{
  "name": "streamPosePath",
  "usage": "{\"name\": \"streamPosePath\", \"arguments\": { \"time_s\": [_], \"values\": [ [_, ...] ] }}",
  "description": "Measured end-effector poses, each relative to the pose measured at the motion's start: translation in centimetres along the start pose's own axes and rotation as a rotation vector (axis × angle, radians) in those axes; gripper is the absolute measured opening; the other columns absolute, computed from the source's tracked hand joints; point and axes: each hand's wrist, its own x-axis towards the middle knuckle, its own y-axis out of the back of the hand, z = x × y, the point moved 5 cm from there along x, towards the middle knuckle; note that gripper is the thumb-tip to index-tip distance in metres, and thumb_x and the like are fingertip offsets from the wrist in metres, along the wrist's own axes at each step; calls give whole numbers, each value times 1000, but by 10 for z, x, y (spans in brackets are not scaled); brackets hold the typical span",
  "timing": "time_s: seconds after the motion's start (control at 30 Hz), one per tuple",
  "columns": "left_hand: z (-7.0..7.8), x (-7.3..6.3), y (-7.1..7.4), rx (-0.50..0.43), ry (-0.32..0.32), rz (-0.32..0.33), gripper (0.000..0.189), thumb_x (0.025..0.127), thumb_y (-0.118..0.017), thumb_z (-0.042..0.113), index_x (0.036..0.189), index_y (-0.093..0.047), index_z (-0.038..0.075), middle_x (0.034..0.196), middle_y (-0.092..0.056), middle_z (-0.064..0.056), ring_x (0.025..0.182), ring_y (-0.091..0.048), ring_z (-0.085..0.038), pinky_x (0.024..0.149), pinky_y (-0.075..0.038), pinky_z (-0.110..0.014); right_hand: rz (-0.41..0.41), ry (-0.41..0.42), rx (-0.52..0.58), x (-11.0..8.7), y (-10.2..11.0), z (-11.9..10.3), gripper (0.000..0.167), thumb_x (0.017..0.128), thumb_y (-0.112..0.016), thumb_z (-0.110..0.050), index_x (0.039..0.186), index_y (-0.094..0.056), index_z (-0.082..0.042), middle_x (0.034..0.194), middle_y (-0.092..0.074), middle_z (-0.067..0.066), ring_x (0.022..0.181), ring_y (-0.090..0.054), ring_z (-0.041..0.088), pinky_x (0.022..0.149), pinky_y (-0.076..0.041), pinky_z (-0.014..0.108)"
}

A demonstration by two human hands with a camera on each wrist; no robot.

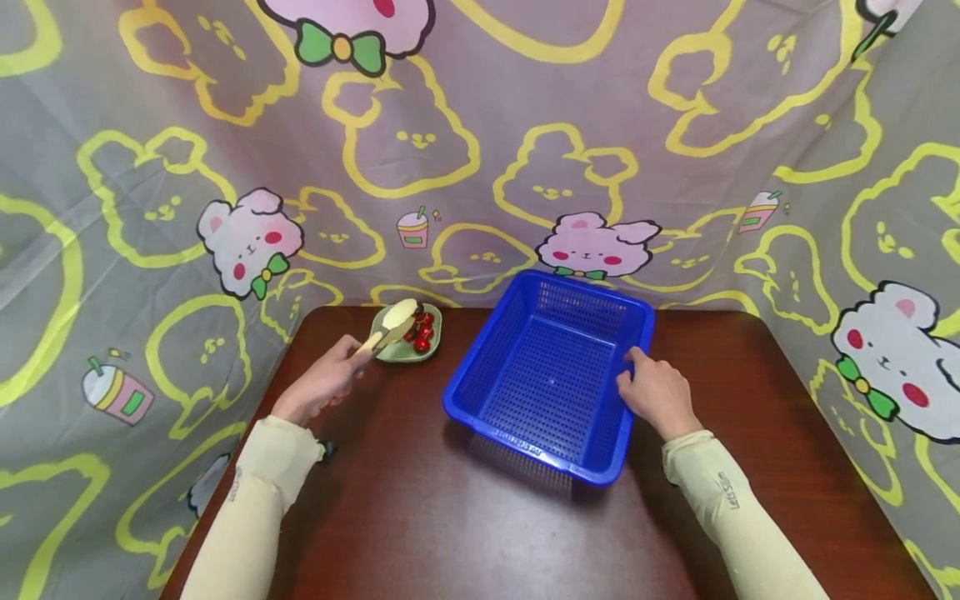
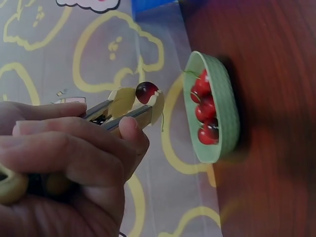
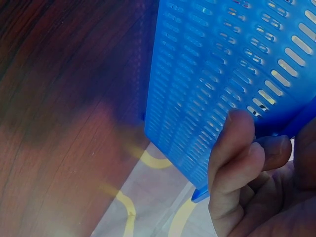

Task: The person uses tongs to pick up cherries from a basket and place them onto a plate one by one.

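My left hand (image 1: 330,377) grips a pair of cream-tipped tongs (image 1: 381,331). Between the tong tips sits a dark red cherry (image 2: 146,92), clearest in the left wrist view and held in the air beside a small green dish (image 2: 226,106). Several red cherries (image 1: 423,333) with stems lie in that dish, at the table's back left. My right hand (image 1: 660,390) holds the right rim of a blue perforated plastic basket (image 1: 551,450), thumb on the inner side. Curled fingers (image 3: 232,143) rest against its outer wall in the right wrist view. No contents show inside the basket.
A dark brown wooden table (image 1: 420,517) bears the dish and basket. Patterned cloth (image 1: 480,167) hangs close behind the table and at both sides. Near the left sleeve lies a small dark object (image 1: 327,450), too small to identify.
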Motion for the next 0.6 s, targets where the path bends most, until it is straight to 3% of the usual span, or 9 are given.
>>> {"name": "streamPosePath", "arguments": {
  "time_s": [0.3, 0.6],
  "values": [
    [-18, -9, 9, 56, 62, 13, 25, 112, -43, 29, 119, -41, 5, 83, -45, -4, 50, -35, -12, 44, -30, -28, -18, -9, -3, 1, -1, 0, 39, 95, -56, -22, 126, -63, 0, 92, -70, 31, 74, -66, 45, 62, -50, 57],
    [-28, -12, 13, 74, 61, -3, 26, 112, -43, 30, 115, -40, 5, 84, -46, -5, 49, -34, -12, 46, -30, -28, -2, -9, -2, 1, 0, 1, 38, 93, -56, -22, 125, -64, 0, 91, -70, 32, 74, -66, 46, 62, -50, 57]
  ]
}}
